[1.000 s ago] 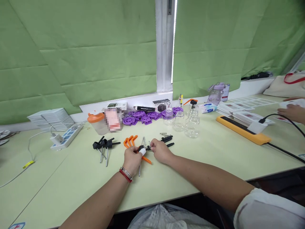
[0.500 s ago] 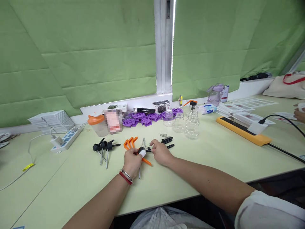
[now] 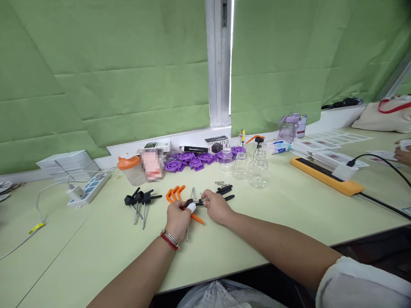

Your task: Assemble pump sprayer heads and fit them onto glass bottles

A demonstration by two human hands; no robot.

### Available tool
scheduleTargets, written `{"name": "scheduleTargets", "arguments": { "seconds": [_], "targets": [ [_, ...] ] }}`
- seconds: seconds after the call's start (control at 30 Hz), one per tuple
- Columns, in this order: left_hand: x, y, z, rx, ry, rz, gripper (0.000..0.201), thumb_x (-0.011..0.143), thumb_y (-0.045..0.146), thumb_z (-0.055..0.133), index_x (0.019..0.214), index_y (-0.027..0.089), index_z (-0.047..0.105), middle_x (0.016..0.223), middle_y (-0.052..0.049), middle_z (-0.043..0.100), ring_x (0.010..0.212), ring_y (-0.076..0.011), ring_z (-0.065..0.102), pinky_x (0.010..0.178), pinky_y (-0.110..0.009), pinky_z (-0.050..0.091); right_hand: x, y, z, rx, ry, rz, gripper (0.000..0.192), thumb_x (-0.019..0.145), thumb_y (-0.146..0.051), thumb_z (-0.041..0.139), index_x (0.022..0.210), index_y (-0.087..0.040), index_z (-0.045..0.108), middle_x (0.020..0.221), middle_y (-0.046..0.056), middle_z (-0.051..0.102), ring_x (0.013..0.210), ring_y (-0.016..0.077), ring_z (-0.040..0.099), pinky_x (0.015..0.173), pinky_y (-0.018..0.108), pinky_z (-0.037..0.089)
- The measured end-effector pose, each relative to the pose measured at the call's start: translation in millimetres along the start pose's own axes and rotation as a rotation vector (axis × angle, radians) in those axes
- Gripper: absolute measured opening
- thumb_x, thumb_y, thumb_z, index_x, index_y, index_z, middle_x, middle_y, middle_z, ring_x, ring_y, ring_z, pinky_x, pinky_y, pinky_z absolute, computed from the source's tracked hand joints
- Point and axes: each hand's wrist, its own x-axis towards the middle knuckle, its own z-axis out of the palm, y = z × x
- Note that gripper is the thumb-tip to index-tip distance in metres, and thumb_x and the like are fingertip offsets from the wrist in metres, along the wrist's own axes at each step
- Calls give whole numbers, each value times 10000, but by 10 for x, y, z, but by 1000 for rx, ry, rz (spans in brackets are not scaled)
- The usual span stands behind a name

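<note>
My left hand (image 3: 178,218), its thumb wrapped in white, is closed around a black part with a metal rod (image 3: 187,234) pointing down. An orange lever (image 3: 196,219) sticks out under the thumb. My right hand (image 3: 217,206) is closed in a pinch at the end of the small black fitting (image 3: 199,202) of that part; anything tiny between its fingertips is too small to name. Just beyond the hands lie several loose screws (image 3: 193,193), orange levers (image 3: 175,193), springs (image 3: 221,184) and black rod-shaped pieces (image 3: 225,190).
Black pieces with metal rods (image 3: 143,197) lie to the left. Behind are purple plastic parts (image 3: 196,164), clear glass jars (image 3: 257,175) and an orange-lidded cup (image 3: 128,164). A yellow power strip (image 3: 324,175) lies on the right, near another person's hand (image 3: 403,154).
My right fingertips have shifted slightly at the black fitting. Both hands keep their holds, and the whole view has moved a little.
</note>
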Motion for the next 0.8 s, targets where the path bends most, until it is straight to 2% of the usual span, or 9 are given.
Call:
{"name": "scheduleTargets", "arguments": {
  "seconds": [0.37,0.63,0.8],
  "targets": [
    [-24,60,-4,32,11,16,120,644,242,647,695,161,576,624,0,492,543,-122,446,518,-265,392,17,24,26,-4,2,21,177,802,-83,517,943,-186,548,782,34,603,720,148,532,596,226,308],
    [18,89,-103,271,67,96,170,660,339,614,618,189,546,578,-4,503,530,-145,451,510,-283,366,-16,-16,-23,25,-5,29,143,821,-112,496,928,-186,554,765,31,598,705,145,529,602,230,331],
    [45,176,-222,472,88,200,163,644,341,622,593,206,545,559,-28,546,534,-182,493,514,-304,353,-91,-7,-108,119,0,55,87,847,-177,461,857,-181,548,743,24,579,661,137,507,592,235,357]
  ]
}}
